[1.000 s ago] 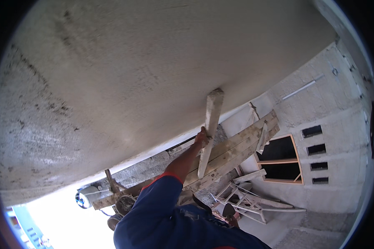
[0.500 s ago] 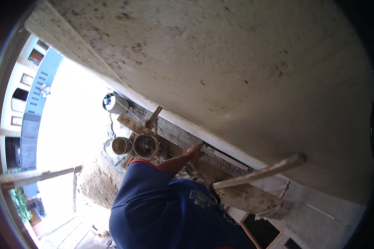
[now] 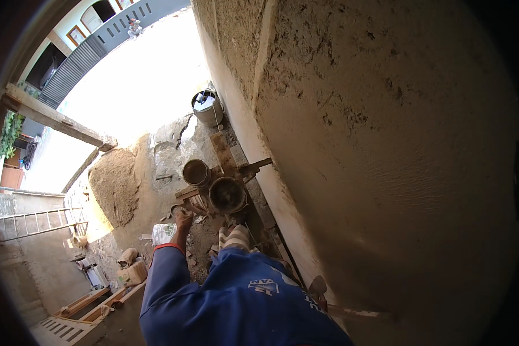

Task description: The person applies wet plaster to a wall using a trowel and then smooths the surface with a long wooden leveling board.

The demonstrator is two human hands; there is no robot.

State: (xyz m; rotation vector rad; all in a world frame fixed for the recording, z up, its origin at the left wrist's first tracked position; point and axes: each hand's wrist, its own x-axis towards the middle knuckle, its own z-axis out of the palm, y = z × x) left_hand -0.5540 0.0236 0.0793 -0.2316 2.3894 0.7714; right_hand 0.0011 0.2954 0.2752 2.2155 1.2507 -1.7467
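Observation:
My left hand (image 3: 184, 218) reaches forward from a blue sleeve with red trim, left of the two mortar buckets. Its fingers look closed beside a small round greyish thing at their tips, too small to make out. Nearest to it are a bucket with dark mix (image 3: 227, 194) and, farther off, a second bucket (image 3: 196, 173) with brownish contents. Both stand by rough wooden planks (image 3: 223, 151). At the right side of my blue shirt a dim brown shape (image 3: 317, 286) may be my right hand; its fingers do not show.
A plastered wall (image 3: 352, 173) rises close on the right. A lidded pail (image 3: 207, 108) stands ahead at its foot. Leftward are a sand heap (image 3: 116, 184), a white container (image 3: 164, 234), a yellowish jerrycan (image 3: 134, 272), a ladder (image 3: 40, 222) and a wooden beam (image 3: 60, 122).
The view has turned, so the buckets sit farther right and the sand heap shows fully. My left hand has moved from the planks along the wall to the left of the buckets.

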